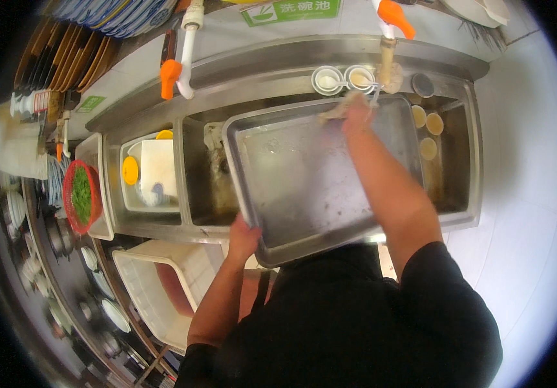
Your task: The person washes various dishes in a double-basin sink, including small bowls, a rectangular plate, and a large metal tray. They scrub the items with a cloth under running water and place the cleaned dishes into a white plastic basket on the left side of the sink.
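Observation:
A large rectangular metal tray (298, 179) lies tilted across the stainless steel sink. My left hand (244, 238) grips its near left corner. At the tray's far edge my right hand (357, 115) holds a pale, wet cloth (335, 114) against the metal. Water seems to run beside that hand, below the tap with the orange handle (396, 18). Just beyond the hand, two white cups (327, 80) with spoons in them stand on the sink's back ledge. My right fingers are partly hidden by the cloth and blurred.
Small round yellowish cups (434, 124) sit in the right basin. The left basin holds a white tub (150, 209) with a white block and yellow lids. Further left is a red basket (67, 194) of greens. A white crate (162, 257) stands below; shelves of dishes line the left.

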`<state>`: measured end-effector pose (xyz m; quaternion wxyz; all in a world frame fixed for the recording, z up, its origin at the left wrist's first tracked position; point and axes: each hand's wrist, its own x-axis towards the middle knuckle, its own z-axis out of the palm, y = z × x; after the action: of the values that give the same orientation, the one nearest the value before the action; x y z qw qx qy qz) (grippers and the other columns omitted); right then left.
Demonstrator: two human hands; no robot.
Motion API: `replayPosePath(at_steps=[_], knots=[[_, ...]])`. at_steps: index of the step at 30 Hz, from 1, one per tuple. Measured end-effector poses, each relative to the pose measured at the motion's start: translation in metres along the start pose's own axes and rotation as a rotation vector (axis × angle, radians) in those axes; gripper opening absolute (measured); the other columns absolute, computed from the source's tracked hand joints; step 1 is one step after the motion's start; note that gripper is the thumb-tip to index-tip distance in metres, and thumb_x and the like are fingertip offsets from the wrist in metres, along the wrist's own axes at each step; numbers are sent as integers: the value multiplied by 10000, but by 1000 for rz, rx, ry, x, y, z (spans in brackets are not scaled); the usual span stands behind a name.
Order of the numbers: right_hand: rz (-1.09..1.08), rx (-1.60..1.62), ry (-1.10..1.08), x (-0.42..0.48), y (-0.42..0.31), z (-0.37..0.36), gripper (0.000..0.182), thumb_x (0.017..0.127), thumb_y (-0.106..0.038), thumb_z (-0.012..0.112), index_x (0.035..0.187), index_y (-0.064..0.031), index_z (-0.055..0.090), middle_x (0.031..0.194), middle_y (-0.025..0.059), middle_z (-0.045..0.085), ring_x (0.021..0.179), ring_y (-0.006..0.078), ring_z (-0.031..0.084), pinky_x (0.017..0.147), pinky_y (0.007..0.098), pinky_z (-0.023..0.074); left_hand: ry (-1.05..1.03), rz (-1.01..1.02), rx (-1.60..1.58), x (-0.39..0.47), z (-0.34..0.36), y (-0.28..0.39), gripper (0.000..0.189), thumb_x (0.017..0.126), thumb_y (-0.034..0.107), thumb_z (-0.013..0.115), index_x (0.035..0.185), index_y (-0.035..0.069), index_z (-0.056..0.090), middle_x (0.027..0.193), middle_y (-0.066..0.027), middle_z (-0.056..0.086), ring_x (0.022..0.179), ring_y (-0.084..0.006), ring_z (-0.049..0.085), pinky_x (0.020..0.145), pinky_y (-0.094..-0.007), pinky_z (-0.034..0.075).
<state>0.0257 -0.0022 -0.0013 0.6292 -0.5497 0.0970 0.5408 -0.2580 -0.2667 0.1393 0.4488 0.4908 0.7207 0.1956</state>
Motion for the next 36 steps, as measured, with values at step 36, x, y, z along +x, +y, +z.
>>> replayPosePath(at_steps=[36], knots=[[371, 36, -111, -88, 41, 63, 205, 943, -217, 558, 1050, -43, 546, 897, 96, 598, 797, 225, 602, 653, 368, 525, -41, -4, -102, -7, 15, -19, 458, 708, 76, 559, 1153, -17, 501, 978, -251, 635, 951, -390, 618, 834, -422, 484]])
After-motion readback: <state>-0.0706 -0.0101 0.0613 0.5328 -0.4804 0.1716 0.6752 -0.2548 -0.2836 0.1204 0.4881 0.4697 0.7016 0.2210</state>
